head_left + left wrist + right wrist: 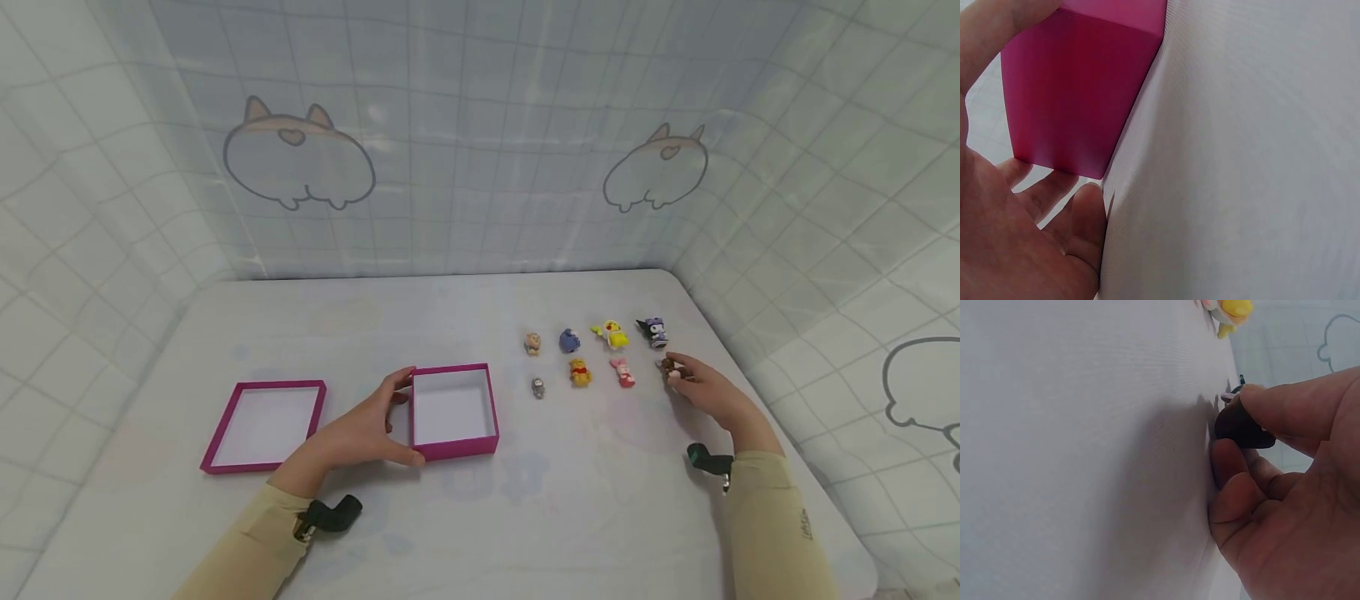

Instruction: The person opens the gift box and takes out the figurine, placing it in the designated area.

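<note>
My left hand grips the left side of an open magenta box with a white inside, thumb at the near corner and fingers toward the far one. The left wrist view shows the box's magenta wall between thumb and fingers. At the right end of the toy rows, my right hand pinches a small dark brown figurine between thumb and fingers, low at the table. Most of that figurine is hidden by the fingers. Close by are a purple-and-black figurine and a pink figurine.
A magenta-rimmed lid lies left of the box. Other figurines stand in two rows: yellow-and-white, blue, tan, yellow bear and small grey. Tiled-pattern curtains surround the white table.
</note>
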Motion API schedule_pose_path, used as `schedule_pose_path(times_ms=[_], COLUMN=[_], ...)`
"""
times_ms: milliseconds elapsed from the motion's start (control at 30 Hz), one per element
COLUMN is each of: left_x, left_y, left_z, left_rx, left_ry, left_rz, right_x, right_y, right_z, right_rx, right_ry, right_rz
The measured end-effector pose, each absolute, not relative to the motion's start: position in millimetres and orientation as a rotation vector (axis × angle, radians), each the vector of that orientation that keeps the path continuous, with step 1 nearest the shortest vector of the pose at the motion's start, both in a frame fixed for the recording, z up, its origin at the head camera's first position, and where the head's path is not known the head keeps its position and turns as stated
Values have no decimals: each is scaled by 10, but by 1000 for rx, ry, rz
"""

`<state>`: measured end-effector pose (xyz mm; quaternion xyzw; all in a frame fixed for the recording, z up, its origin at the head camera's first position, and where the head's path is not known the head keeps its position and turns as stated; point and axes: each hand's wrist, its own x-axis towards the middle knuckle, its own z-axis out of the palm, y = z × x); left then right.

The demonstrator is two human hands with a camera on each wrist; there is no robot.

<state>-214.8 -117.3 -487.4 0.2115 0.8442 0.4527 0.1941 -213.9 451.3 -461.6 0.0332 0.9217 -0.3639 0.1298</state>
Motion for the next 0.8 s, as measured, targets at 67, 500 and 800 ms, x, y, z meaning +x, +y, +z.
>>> schedule_pose_path(times_ms=[67,500,800], left_x=[-2146,-2148,-2135], left_y=[-1168,-1135,-1245], left_z=[-4875,-4871,-4689], left_rx=[597,581,592], left_ry=[2366,2344,2318], left_rz=[1271,1278,1256], right_x=[-2151,-2112,-2013], right_y=[4521,4594,4411], right_z=[-4614,-4553,-4131], right_rx=[100,112,110], right_ry=[2666,2617,2827], right_rz=[-1038,-1038,-873])
